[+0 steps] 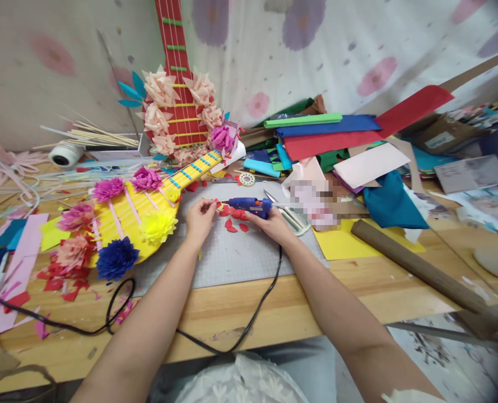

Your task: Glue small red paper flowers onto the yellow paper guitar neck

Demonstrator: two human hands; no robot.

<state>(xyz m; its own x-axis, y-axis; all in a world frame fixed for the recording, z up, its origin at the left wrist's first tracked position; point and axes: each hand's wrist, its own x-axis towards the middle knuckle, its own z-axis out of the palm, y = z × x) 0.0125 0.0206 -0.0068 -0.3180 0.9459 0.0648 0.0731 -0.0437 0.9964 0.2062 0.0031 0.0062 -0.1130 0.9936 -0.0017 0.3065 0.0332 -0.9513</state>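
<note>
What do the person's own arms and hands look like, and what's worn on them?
The left hand and right hand are bare, with no gloves and no watch or bracelet visible. Both forearms are uncovered. A pale, off-white sleeve edge shows on the right arm; none shows on the left.

The left hand (pixel 201 218) is hiding most of a small piece (pixel 217 203), its shape being too tiny to tell. The right hand (pixel 274 225) is covering part of the glue gun (pixel 249 206). The black cord (pixel 279 258) is disappearing behind the left forearm (pixel 152 308). Coarse squares are blurring a pale item (pixel 313 204); the top edge is cutting off the red guitar's neck (pixel 177 59).
</note>
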